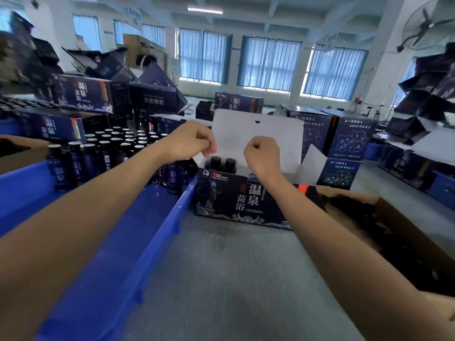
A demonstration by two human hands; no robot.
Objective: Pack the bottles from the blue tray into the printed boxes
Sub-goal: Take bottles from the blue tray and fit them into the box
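Head view: printed box (236, 198) held two packed bottles (222, 163).
Remaining: tray bottles (110, 153) crowded blue tray (172, 217).
Hands: left hand (189, 141), right hand (262, 156) were curled; grip unclear.

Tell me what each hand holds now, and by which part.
The left hand pinches, it seems, the left side flap of the printed box at its top edge. The right hand is curled above the box, nothing visible in it.

Grey table (234, 267) carries a blue tray (157, 232) left of and below the left hand (189, 141) fingers, open printed box (236, 198) just below both hands' fingers. Brown carton (384, 217) right of the right hand (262, 153) fingers, more printed boxes (349, 141) beyond them
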